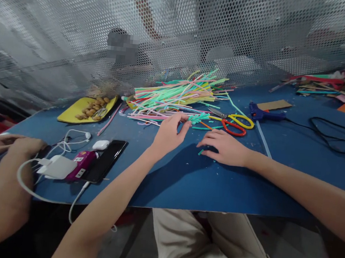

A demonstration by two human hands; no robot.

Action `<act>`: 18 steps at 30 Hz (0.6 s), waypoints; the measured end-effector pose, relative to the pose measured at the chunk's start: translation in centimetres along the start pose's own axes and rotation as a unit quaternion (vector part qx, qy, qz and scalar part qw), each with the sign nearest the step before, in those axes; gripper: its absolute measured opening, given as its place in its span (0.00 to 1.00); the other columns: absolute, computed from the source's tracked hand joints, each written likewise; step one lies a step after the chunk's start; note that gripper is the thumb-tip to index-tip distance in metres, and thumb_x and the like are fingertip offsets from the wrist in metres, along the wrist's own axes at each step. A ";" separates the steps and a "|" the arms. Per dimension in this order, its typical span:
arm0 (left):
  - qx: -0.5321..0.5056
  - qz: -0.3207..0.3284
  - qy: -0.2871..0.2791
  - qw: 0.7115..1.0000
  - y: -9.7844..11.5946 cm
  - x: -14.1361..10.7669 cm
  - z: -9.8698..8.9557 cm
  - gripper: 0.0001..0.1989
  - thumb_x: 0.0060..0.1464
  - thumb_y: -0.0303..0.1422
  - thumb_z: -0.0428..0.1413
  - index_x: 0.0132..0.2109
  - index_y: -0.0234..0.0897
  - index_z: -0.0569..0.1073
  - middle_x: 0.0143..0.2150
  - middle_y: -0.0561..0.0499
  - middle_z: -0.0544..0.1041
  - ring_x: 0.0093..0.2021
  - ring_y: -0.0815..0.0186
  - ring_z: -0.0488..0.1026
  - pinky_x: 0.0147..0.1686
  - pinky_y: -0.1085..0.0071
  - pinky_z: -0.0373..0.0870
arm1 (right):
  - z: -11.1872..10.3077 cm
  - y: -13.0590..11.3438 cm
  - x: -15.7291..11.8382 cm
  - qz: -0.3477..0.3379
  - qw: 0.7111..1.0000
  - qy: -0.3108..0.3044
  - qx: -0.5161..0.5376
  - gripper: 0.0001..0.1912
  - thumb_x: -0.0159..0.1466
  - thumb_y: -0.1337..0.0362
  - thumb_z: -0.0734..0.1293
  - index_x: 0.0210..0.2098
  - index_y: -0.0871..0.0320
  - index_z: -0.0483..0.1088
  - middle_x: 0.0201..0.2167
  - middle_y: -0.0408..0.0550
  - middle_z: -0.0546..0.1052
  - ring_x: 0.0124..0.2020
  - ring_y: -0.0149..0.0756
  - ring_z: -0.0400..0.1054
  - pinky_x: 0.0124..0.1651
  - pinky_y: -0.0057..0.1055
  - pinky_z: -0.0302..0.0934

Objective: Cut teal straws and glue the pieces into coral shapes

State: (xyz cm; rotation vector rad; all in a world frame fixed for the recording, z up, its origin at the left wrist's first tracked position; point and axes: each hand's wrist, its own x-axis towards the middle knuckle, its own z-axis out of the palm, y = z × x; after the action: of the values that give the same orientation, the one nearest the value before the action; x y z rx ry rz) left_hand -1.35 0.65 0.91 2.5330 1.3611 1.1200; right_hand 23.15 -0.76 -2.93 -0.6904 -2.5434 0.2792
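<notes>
Perforated metal backs a blue tabletop, where the left hand pinches a green chenille bundle in front of piled pastel stems; the right hand's grip is loosely spread beside red-and-yellow-handled scissors, near a small green scrap.

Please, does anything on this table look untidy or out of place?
A little: the white cable by the phone hangs off the table, where it might snag. A small green scrap by the right hand looks like litter.
</notes>
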 end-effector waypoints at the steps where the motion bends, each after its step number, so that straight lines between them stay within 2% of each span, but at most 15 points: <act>1: -0.004 0.002 -0.004 1.000 0.0 0.0 0.1 0.08 0.68 0.37 0.53 0.45 0.38 0.72 0.40 0.48 0.82 0.38 0.65 0.78 0.40 0.69 0.71 | 0.4 0.0 0.1 -0.004 1.000 -0.017 -0.019 0.09 0.72 0.59 0.65 0.47 0.53 0.76 0.46 0.51 0.77 0.50 0.45 0.69 0.57 0.44 0.58; 5: -0.008 -0.001 -0.024 1.000 -0.1 0.0 0.2 0.06 0.69 0.35 0.52 0.47 0.38 0.71 0.38 0.50 0.82 0.34 0.67 0.76 0.38 0.70 0.69 | 1.2 -0.2 0.2 -0.011 0.997 -0.047 -0.067 0.11 0.74 0.63 0.61 0.42 0.55 0.76 0.46 0.52 0.76 0.47 0.44 0.67 0.54 0.41 0.58; 9: 0.041 -0.013 -0.060 0.997 0.2 -0.1 0.0 0.07 0.69 0.35 0.52 0.46 0.38 0.74 0.40 0.52 0.84 0.36 0.67 0.77 0.38 0.71 0.67 | 0.9 -0.3 0.3 -0.020 0.997 -0.047 -0.064 0.10 0.73 0.66 0.60 0.40 0.58 0.73 0.41 0.53 0.76 0.43 0.43 0.66 0.49 0.40 0.59; 11: 0.076 -0.019 -0.075 0.994 0.3 -0.1 0.0 0.09 0.69 0.36 0.52 0.46 0.40 0.76 0.40 0.53 0.84 0.37 0.66 0.78 0.39 0.71 0.67 | 0.4 -0.3 0.4 -0.022 0.999 -0.019 -0.024 0.10 0.73 0.67 0.59 0.40 0.58 0.72 0.39 0.52 0.77 0.41 0.42 0.67 0.49 0.40 0.61; 14: 0.109 -0.005 -0.088 0.990 0.1 -0.2 0.1 0.12 0.69 0.39 0.52 0.47 0.42 0.78 0.43 0.52 0.84 0.43 0.64 0.79 0.43 0.71 0.68 | -0.9 -0.2 0.3 -0.026 0.997 0.062 0.039 0.11 0.73 0.64 0.59 0.43 0.56 0.74 0.41 0.52 0.79 0.43 0.41 0.72 0.52 0.40 0.65; 18: 0.129 0.020 -0.143 0.981 -0.1 -0.4 0.7 0.13 0.69 0.39 0.52 0.49 0.45 0.80 0.49 0.51 0.84 0.48 0.62 0.79 0.46 0.70 0.70 | -2.5 0.5 -0.2 0.002 0.988 0.149 0.048 0.11 0.72 0.60 0.63 0.44 0.51 0.78 0.41 0.48 0.83 0.43 0.40 0.77 0.50 0.40 0.69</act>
State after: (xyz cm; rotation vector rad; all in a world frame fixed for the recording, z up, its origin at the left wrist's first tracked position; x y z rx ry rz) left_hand -1.12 0.61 0.17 2.7723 1.4630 0.5795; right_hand 24.75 -0.29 -1.00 -0.6486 -2.2306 0.2759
